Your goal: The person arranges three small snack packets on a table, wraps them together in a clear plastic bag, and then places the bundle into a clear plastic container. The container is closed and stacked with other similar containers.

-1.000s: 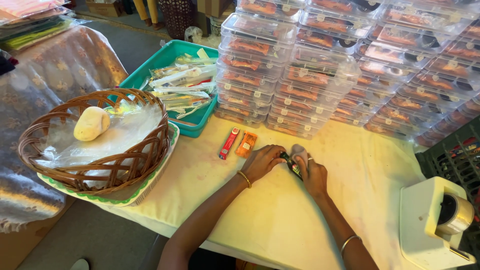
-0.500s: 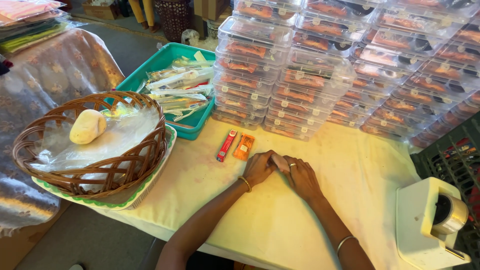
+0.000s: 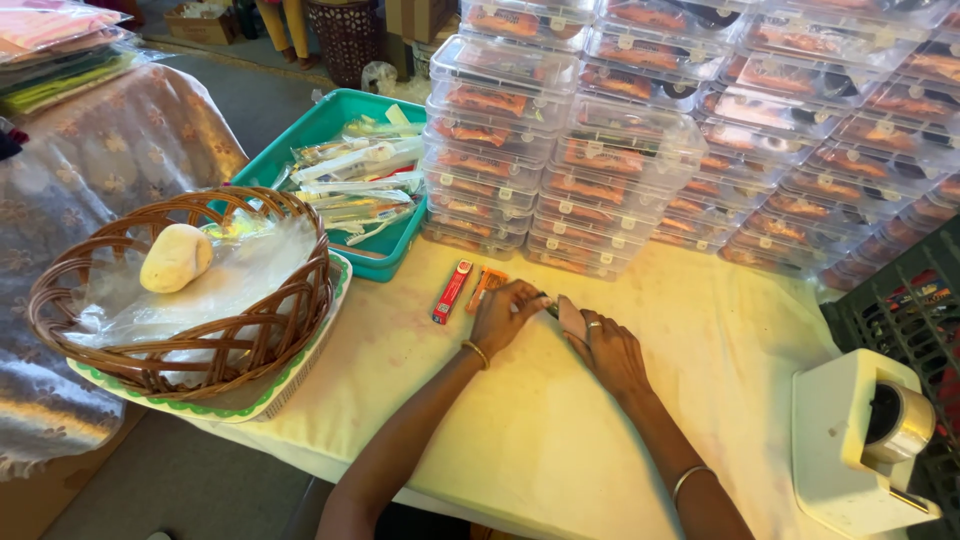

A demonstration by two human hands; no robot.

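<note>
My left hand [image 3: 505,315] and my right hand [image 3: 602,345] rest close together on the cream tablecloth [image 3: 520,440], fingertips meeting. Between them they pinch a small dark object [image 3: 549,308], mostly hidden by the fingers. Just left of my left hand lie a narrow red packet [image 3: 452,291] and a smaller orange packet [image 3: 486,284]. Each wrist wears a thin bangle, and there is a ring on my right hand.
A woven brown basket [image 3: 250,335] lined with clear plastic holds a pale round lump [image 3: 175,258] at the left. Behind it is a teal tray [image 3: 322,125] of wrapped items. Stacked clear food boxes [image 3: 620,150] fill the back. A white tape dispenser [image 3: 855,440] stands at the right, beside a black crate [image 3: 900,300].
My hands have drawn closer together and shifted slightly along the table. The dark object, visible a second ago, is now largely covered by my fingers.
</note>
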